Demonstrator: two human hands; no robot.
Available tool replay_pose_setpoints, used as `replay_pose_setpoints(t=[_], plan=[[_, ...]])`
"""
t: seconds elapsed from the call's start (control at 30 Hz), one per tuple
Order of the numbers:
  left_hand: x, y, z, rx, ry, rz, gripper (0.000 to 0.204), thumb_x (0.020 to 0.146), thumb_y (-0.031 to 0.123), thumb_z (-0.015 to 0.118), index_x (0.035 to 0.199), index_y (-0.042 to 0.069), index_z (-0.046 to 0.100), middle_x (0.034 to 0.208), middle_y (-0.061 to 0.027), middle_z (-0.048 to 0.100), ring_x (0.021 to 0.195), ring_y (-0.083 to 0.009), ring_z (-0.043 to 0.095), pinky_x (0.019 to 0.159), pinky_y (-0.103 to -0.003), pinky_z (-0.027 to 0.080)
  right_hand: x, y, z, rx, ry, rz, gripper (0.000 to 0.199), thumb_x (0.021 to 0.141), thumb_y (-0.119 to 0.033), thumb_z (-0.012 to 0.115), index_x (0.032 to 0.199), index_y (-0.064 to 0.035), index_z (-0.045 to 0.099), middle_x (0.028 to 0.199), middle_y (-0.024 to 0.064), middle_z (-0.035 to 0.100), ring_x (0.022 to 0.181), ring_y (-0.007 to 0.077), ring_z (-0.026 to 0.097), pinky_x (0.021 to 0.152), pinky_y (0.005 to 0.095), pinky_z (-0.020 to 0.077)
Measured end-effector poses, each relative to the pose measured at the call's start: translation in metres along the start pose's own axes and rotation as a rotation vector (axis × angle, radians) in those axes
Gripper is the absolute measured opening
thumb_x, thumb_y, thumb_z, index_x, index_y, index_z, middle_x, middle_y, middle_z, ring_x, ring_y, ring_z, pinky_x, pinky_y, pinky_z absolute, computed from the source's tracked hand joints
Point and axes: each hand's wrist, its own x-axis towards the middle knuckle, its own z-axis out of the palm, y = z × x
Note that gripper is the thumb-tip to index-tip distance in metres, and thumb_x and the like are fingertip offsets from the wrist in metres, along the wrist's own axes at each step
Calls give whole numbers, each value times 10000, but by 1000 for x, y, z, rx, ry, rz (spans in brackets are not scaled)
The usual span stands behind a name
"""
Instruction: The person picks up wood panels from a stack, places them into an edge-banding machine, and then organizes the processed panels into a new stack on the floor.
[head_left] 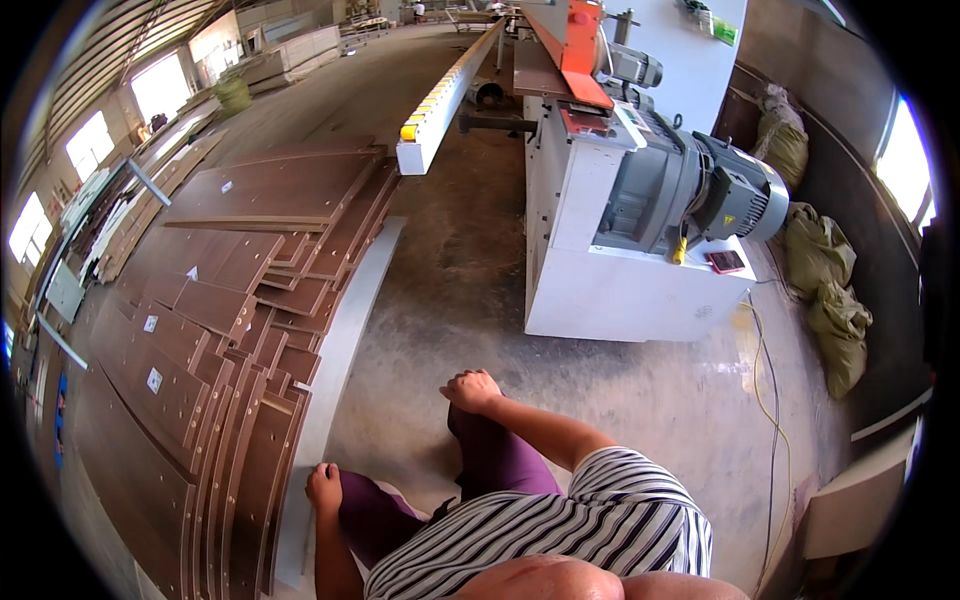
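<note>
My left hand [323, 488] rests on my left knee, fingers curled, right beside the edge of a low stack of dark brown wood panels [232, 300]. On my right knee lies my right hand [471, 389], also loosely closed with nothing in it. I wear purple trousers and a striped shirt. The panels lie fanned out in several overlapping layers on a pale platform [345, 330] to my left, some with small white labels.
A white machine [620, 270] with a grey electric motor [700, 190] stands ahead on the right; a phone [726, 261] lies on it. A long roller conveyor [445, 95] runs away ahead. Sacks [835, 300] line the right wall. A yellow cable [770, 400] trails over the concrete floor.
</note>
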Motion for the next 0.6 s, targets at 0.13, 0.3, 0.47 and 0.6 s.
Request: replay_pose_setpoints(t=[0.13, 0.3, 0.47, 0.6], plan=[[-2, 4, -3, -4, 22, 14, 313, 898, 362, 523, 935, 92, 677, 928, -164, 678, 895, -378, 626, 793, -486, 480, 0, 1, -2, 28, -12, 31, 445, 957, -451, 402, 978, -130, 710, 1103, 60, 678, 1100, 249, 594, 964, 418, 413], [-3, 2, -2, -24, 50, 30, 303, 892, 353, 536, 932, 89, 678, 926, -167, 676, 895, -378, 627, 785, -487, 482, 4, 9, 6, 103, 49, 44, 446, 954, -447, 400, 975, -122, 704, 1057, 73, 689, 1045, 268, 618, 944, 417, 437], [-5, 3, -2, -26, 48, -2, 302, 889, 350, 545, 942, 85, 678, 929, -172, 678, 893, -386, 629, 788, -485, 484, 9, 22, 11, 341, 28, 63, 412, 944, -428, 461, 1030, -98, 693, 1061, 92, 691, 1000, 282, 645, 894, 412, 485], [0, 10, -1, -25, 28, 19, 307, 886, 360, 545, 948, 91, 679, 924, -174, 679, 888, -391, 631, 791, -484, 484, 26, 79, 14, 1066, -10, 15, 449, 956, -424, 500, 1102, -29, 656, 1078, 124, 685, 979, 269, 662, 870, 389, 515]])
